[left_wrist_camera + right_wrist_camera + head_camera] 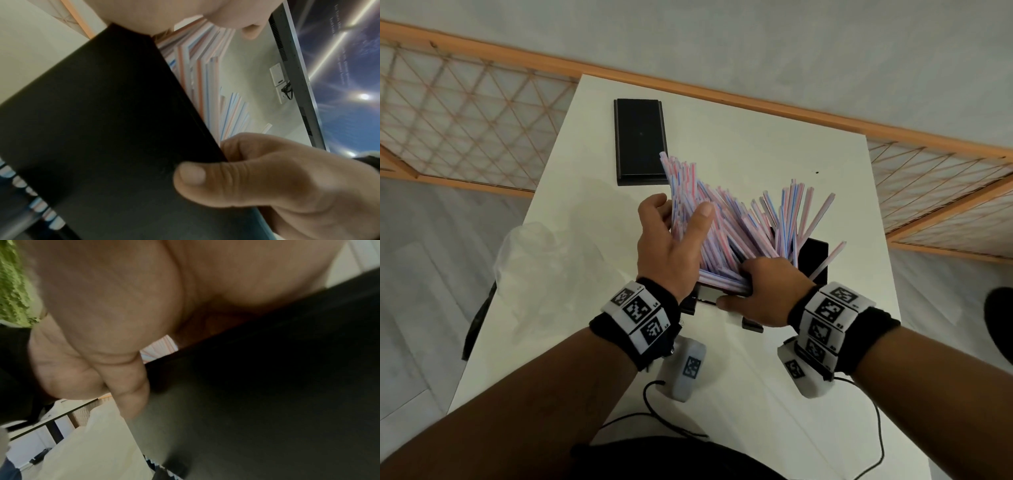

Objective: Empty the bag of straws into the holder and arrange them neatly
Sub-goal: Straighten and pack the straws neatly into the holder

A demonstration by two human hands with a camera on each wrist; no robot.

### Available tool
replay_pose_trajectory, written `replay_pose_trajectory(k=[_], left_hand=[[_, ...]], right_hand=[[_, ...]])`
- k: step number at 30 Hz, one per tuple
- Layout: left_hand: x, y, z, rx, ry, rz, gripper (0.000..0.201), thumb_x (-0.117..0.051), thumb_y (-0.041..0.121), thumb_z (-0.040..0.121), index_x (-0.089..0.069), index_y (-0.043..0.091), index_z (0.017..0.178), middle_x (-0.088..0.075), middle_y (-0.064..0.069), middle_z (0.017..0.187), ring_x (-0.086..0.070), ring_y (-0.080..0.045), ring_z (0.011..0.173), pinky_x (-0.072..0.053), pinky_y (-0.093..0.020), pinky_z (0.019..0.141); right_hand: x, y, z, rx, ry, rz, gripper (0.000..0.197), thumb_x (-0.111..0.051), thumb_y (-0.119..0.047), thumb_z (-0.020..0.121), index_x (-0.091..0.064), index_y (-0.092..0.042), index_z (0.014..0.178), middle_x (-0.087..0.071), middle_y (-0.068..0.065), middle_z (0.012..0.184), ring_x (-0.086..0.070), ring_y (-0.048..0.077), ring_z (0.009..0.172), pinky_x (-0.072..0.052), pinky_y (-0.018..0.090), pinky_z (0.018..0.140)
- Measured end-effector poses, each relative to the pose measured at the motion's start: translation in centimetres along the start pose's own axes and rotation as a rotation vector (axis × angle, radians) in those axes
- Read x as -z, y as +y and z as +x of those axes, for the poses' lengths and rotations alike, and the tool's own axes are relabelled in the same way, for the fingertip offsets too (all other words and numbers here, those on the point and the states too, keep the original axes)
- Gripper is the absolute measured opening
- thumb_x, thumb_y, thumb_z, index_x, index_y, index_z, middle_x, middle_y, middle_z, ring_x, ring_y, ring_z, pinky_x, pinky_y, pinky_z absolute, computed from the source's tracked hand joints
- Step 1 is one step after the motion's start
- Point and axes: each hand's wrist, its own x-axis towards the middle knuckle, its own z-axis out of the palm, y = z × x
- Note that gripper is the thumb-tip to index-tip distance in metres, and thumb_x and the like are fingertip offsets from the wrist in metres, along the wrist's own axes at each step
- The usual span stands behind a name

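Several pink- and blue-striped straws [736, 226] fan out untidily from a black box-shaped holder [815, 253] on the white table [756, 137]. My left hand [678, 219] grips the left-leaning bundle, thumb on one side and fingers on the other. At the holder's near rim, my right hand [760, 291] has its fingers curled over the edge among the straws. The left wrist view shows the holder's dark wall [102, 129], the straws [205, 78] above it, and the right thumb [193, 175] pressed on that wall. In the right wrist view, palm [123, 321] and holder [267, 386] fill the picture.
A flat black lid [640, 140] lies at the table's far side, just behind the straw tips. A crumpled clear plastic bag [534, 253] sits at the left edge. Wrist-camera cables [873, 428] trail over the near edge. A monitor [339, 65] stands beyond the table.
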Motion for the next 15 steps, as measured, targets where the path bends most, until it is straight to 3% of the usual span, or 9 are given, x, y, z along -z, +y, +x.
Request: replay_pose_trajectory(k=[4, 8, 10, 13, 15], left_hand=[[-0.1, -0.1, 0.1, 0.001, 0.016, -0.02, 0.081, -0.062, 0.073, 0.07, -0.043, 0.016, 0.125, -0.068, 0.004, 0.114, -0.07, -0.01, 0.1, -0.056, -0.041, 0.094], [-0.1, 0.0, -0.1, -0.011, 0.019, -0.047, 0.084, -0.065, 0.072, 0.069, -0.042, 0.015, 0.126, -0.068, 0.002, 0.114, -0.07, -0.011, 0.099, -0.057, -0.039, 0.093], [0.0, 0.1, -0.1, -0.019, 0.035, -0.068, 0.082, -0.067, 0.07, 0.071, -0.042, 0.015, 0.126, -0.068, -0.002, 0.116, -0.071, -0.013, 0.099, -0.058, -0.04, 0.091], [0.3, 0.7, -0.1, -0.05, 0.054, -0.064, 0.072, -0.068, 0.065, 0.073, -0.042, 0.023, 0.125, -0.064, -0.001, 0.122, -0.069, -0.011, 0.103, -0.057, -0.033, 0.09], [0.3, 1.3, 0.3, -0.078, 0.047, -0.045, 0.066, -0.068, 0.062, 0.073, -0.04, 0.028, 0.123, -0.062, 0.007, 0.121, -0.066, -0.003, 0.101, -0.055, -0.026, 0.089]], right_hand=[[0.6, -1.1, 0.8, 0.009, -0.057, 0.079, 0.053, -0.065, -0.074, 0.073, -0.046, -0.025, 0.065, -0.047, -0.005, 0.063, -0.048, 0.014, 0.059, -0.039, 0.031, 0.057], [0.7, -1.8, 1.7, -0.018, -0.186, 0.18, 0.046, -0.068, -0.074, 0.072, -0.048, -0.032, 0.079, -0.057, -0.009, 0.079, -0.056, 0.01, 0.072, -0.041, 0.027, 0.062], [0.7, -2.0, 2.0, -0.01, -0.202, 0.226, 0.041, -0.071, -0.069, 0.073, -0.05, -0.035, 0.08, -0.058, -0.012, 0.078, -0.059, 0.01, 0.074, -0.04, 0.022, 0.06], [1.1, -2.3, 2.3, -0.039, -0.168, 0.183, 0.049, -0.075, -0.067, 0.071, -0.045, -0.029, 0.07, -0.045, -0.012, 0.063, -0.047, 0.009, 0.058, -0.03, 0.021, 0.049], [1.1, -2.2, 2.6, -0.028, -0.161, 0.184, 0.056, -0.077, -0.07, 0.066, -0.05, -0.024, 0.083, -0.047, -0.012, 0.072, -0.05, 0.011, 0.066, -0.035, 0.022, 0.055]])
